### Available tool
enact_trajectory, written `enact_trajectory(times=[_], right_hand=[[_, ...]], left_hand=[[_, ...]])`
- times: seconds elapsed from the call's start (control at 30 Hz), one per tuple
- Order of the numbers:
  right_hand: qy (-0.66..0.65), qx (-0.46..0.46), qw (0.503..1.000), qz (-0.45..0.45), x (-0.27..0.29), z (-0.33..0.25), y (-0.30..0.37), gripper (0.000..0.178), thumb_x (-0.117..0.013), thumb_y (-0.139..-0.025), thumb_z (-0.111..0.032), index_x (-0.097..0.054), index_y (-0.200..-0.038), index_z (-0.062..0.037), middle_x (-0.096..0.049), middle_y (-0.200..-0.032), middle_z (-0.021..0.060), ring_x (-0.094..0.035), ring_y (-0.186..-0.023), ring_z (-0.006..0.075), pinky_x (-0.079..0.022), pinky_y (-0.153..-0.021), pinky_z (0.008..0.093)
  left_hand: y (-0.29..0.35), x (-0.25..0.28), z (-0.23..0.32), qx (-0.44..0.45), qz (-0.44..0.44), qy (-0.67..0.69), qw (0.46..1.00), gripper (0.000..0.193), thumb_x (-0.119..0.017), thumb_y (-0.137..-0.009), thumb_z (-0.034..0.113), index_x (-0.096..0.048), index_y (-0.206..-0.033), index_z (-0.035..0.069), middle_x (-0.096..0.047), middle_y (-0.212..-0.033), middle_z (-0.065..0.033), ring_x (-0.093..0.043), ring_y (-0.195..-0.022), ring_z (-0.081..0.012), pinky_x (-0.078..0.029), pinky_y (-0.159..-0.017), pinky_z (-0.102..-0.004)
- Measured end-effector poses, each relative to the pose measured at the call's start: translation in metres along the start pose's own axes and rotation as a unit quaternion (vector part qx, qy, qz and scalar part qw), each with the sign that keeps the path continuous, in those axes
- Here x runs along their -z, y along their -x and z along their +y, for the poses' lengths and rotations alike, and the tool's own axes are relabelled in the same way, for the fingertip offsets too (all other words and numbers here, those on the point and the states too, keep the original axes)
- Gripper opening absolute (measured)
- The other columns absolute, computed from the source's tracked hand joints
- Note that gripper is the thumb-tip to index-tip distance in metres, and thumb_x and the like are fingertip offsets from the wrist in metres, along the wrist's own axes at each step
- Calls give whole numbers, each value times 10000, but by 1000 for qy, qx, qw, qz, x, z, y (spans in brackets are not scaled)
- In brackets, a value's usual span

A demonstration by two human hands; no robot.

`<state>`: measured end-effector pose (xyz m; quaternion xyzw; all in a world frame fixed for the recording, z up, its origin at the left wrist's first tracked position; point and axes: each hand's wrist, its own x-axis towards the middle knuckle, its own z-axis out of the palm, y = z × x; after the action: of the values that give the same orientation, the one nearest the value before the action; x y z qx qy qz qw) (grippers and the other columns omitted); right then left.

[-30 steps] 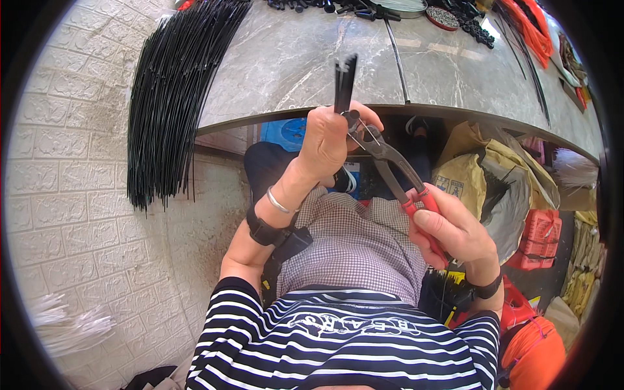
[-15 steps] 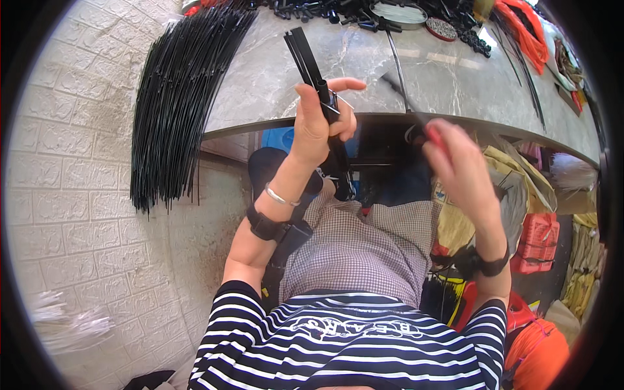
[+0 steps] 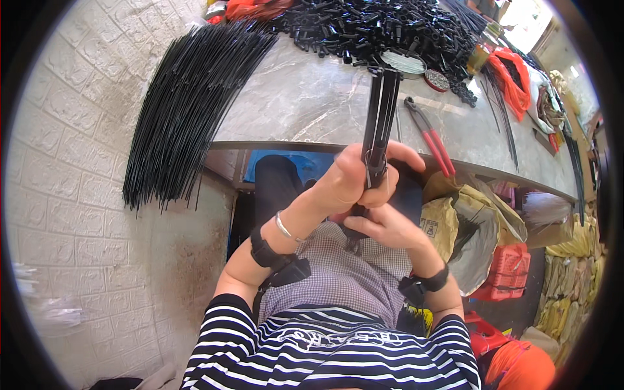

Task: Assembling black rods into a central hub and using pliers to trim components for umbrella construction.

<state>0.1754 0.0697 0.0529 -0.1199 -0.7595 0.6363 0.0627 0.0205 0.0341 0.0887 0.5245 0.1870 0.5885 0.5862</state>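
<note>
Above my lap, my left hand (image 3: 351, 175) is closed around what looks like a folded black umbrella frame (image 3: 382, 107). Its long black ribs stand nearly upright, and a loop of thin wire crosses them at my fingers. Just below, my right hand (image 3: 389, 226) grips the lower part of the same frame. That lower end is mostly hidden by my fingers. A pair of red-handled pliers (image 3: 435, 143) lies on the grey stone-patterned table (image 3: 305, 97), right of the frame, with its handles over the front edge.
Long thin black rods (image 3: 188, 117) overhang the table's left side. Small black tubular parts (image 3: 383, 29) are heaped at the back, near a dish of pale pins (image 3: 404, 63) and a round red tin (image 3: 437, 80). Brown paper sacks (image 3: 481, 221) and a red basket (image 3: 509, 272) stand right.
My right hand has put the pliers down on the table and now grips the frame's lower part. My left hand has moved right and lower with the frame, which is more upright. The view has shifted.
</note>
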Motion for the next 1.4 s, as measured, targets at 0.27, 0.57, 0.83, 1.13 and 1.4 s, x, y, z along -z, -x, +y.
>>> enact_trajectory(times=[0.27,0.57,0.83,1.13,1.4], right_hand=[[-84,-66,993,54,5,35,-6,261,-515,-937,-213,-649,-892,7,-665,-835,66,-608,-811,154,-480,-760,294],[-228,73,967,83,38,30,-6,673,-656,-820,-16,-321,-1403,5,-476,-1337,125,-474,-1232,203,-409,-1015,351],[-106,42,986,122,101,-76,-23,479,-657,-843,-82,-474,-1264,55,-587,-1156,129,-590,-1041,178,-511,-830,292],[-113,-16,993,-16,113,-74,-45,442,-553,-760,84,-550,-1198,30,-618,-1098,83,-594,-1001,153,-483,-877,293],[-95,-54,994,-23,122,-64,-83,415,-491,-730,105,-563,-1132,34,-626,-1014,68,-602,-913,133,-489,-819,275]], left_hand=[[3,17,-20,-90,148,-106,979,972,-627,-816,-46,5,-1507,215,-555,-1115,-221,-638,-896,-245,-527,-803,-355],[6,38,-18,-60,93,-261,959,417,-533,-868,-98,-392,-1219,78,-543,-1198,-217,-633,-949,-233,-534,-824,-353],[-2,33,-13,-7,78,-324,943,282,-613,-842,-78,-450,-1050,20,-658,-974,-137,-653,-889,-149,-536,-707,-252],[-1,36,-12,-17,76,-294,953,275,-654,-808,-53,-460,-983,33,-632,-893,-66,-638,-800,-111,-530,-687,-247],[-4,62,-21,-8,123,-243,962,259,-661,-801,-45,-475,-963,35,-589,-861,-27,-604,-770,-84,-523,-687,-238]])
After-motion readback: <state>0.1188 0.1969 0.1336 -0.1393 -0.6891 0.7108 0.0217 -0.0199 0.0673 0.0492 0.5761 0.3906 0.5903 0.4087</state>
